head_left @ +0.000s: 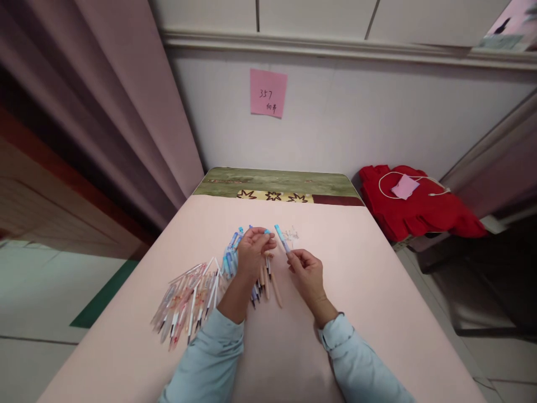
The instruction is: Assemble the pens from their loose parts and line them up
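Note:
My right hand (307, 272) pinches a blue and purple pen barrel (281, 236) by its lower end, with the light-blue end tilted up and to the left. Close beside that end, my left hand (253, 249) is closed with a small blue piece (267, 232) at its fingertips, perhaps a pen cap. The piece and the barrel are apart. Under and behind my left hand lie several blue pens (230, 263), partly hidden by it. Peach-coloured pen parts (274, 288) lie below, between my hands. Small clear pieces (290, 233) rest just beyond the barrel.
A large pile of clear and pinkish pen parts (184, 305) spreads over the left of the pale table (369, 324). A pink note (268, 93) hangs on the wall ahead. Right of the table, a red cloth (403, 207) carries a white cable (388, 193) and pink paper (405, 187).

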Action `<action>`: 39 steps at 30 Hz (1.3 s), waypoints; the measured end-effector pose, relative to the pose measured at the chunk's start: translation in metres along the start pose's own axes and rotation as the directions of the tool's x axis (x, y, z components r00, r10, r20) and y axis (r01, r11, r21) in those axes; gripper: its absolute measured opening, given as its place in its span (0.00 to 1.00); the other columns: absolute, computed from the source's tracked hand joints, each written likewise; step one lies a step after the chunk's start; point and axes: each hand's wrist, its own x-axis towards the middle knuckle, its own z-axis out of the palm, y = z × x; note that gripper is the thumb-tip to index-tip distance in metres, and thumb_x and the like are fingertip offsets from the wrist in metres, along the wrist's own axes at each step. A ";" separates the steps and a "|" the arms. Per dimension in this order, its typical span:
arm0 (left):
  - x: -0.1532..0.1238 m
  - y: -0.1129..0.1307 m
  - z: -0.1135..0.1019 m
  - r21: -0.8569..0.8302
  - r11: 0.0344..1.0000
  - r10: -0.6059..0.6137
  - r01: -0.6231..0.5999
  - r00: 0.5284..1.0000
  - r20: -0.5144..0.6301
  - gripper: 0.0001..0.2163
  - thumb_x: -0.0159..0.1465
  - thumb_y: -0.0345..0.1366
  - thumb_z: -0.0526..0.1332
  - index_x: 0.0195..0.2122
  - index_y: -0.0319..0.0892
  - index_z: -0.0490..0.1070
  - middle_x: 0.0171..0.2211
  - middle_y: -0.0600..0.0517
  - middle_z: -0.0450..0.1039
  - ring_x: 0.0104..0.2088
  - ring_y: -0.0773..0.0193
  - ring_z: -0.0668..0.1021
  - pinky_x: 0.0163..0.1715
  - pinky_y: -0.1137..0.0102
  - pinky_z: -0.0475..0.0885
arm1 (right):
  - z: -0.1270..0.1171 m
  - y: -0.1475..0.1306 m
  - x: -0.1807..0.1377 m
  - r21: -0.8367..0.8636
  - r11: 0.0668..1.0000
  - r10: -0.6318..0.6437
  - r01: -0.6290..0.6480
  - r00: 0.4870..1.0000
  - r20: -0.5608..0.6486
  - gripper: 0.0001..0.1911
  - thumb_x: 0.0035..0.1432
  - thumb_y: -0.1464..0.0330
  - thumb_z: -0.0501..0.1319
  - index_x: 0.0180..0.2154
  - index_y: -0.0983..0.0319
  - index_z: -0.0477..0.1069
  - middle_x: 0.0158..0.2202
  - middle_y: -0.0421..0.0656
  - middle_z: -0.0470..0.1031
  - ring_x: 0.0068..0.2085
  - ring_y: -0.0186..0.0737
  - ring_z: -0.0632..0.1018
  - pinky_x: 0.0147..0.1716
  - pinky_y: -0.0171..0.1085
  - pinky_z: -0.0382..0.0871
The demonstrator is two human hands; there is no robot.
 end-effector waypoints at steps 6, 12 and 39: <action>-0.003 0.000 0.001 0.138 0.989 0.047 -0.059 0.995 0.088 0.19 0.52 0.44 0.70 0.39 0.42 0.67 0.28 0.52 0.77 0.26 0.62 0.80 0.20 0.75 0.70 | 0.001 0.004 0.001 0.000 1.000 0.008 -0.008 1.000 0.019 0.16 0.52 0.55 0.67 0.32 0.63 0.76 0.24 0.39 0.73 0.24 0.33 0.69 0.24 0.32 0.65; -0.004 -0.002 0.001 0.152 0.986 0.059 -0.071 0.995 0.084 0.19 0.53 0.45 0.69 0.42 0.42 0.70 0.27 0.52 0.77 0.26 0.65 0.79 0.23 0.75 0.71 | 0.001 0.005 0.001 0.012 1.000 0.024 -0.025 0.999 0.035 0.15 0.52 0.56 0.68 0.32 0.63 0.76 0.24 0.39 0.73 0.23 0.32 0.68 0.24 0.32 0.64; 0.003 0.010 0.001 -0.601 0.752 -0.211 0.271 0.962 0.171 0.13 0.70 0.28 0.47 0.43 0.35 0.71 0.54 0.38 0.74 0.56 0.55 0.75 0.61 0.52 0.66 | 0.001 -0.001 -0.008 -0.226 0.949 -0.201 0.221 0.974 0.109 0.11 0.56 0.61 0.65 0.29 0.63 0.75 0.22 0.38 0.71 0.22 0.31 0.67 0.22 0.30 0.61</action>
